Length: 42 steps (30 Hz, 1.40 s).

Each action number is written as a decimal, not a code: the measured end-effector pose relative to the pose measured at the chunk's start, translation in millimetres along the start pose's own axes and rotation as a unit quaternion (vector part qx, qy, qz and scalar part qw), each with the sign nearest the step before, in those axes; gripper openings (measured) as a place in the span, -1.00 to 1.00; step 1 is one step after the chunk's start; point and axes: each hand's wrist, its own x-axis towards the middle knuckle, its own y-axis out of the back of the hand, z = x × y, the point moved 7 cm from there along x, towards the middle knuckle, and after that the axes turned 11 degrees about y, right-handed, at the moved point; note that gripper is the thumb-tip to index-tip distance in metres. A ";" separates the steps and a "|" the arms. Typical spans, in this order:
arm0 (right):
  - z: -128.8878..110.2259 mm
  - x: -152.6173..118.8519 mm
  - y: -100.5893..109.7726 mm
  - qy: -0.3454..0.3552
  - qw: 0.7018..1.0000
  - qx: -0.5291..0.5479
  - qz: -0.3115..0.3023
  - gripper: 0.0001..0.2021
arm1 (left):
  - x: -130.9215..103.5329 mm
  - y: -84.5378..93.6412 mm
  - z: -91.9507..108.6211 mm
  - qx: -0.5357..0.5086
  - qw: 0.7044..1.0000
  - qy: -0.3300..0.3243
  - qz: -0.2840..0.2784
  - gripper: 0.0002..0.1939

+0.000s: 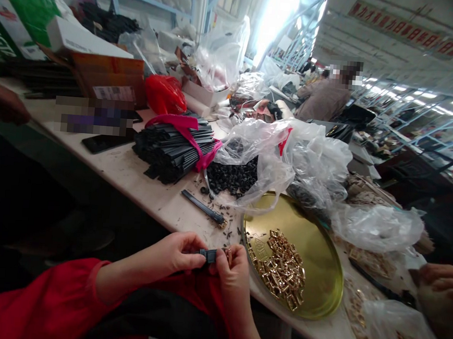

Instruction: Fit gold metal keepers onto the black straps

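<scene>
1. Two hands, the left hand (pixel 181 250) and the right hand (pixel 236 274), pinch one dark grey flat strap (pixel 209 256) above the lap; fingers are clamped on it, probably for steadiness.
2. One round gold-coloured tray (pixel 321 284) gathers small gold metal buckles (pixel 281 272), too many for counting; its rim perhaps prevents scattering.
3. One similar loose strap (pixel 202 208) lies just beside, reachable.
4. One black strip bundle (pixel 168 157), pink-banded, presumably for tidiness.

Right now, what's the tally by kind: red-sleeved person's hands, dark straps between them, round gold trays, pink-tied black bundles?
Bare left hand and right hand: 2
Flat dark strap between them: 1
Round gold tray: 1
Pink-tied bundle of black strips: 1
Total: 5
</scene>
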 end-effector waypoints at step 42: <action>-91.8 -2.4 92.1 0.090 0.993 -0.006 0.075 -0.59 | 29.0 -71.8 52.5 0.397 0.886 -0.240 -0.005 -0.69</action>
